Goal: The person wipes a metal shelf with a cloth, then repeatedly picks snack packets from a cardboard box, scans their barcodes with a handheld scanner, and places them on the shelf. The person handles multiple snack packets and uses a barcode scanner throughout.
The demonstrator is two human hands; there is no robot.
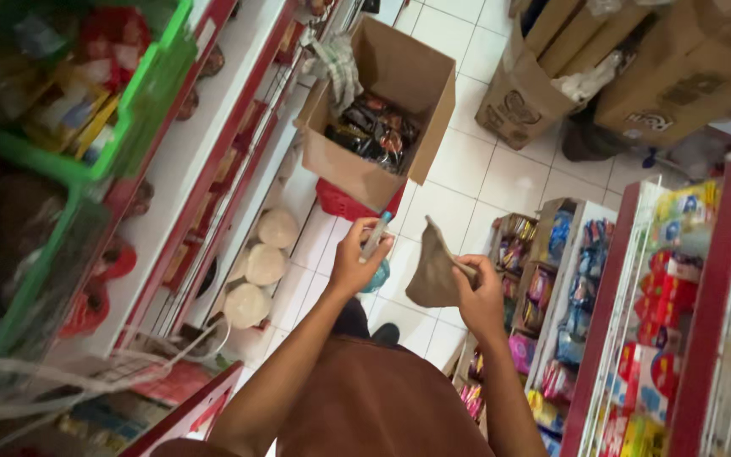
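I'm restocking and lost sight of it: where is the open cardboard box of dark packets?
The open cardboard box sits top centre of the head view, on a red basket beside the left-hand shelves, just beyond the left hand.

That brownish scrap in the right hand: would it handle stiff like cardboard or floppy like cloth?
Probably floppy: the brown scrap droops below the right hand, pinched at one edge, with curved folds rather than flat faces. It likely weighs little, since a fingertip grip carries it. It seems unlikely to slip or break; whether it is cloth or soft paper cannot be told.

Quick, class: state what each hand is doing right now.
Left hand: closed on a small grey stick-like item.
Right hand: closed on a brown cloth.
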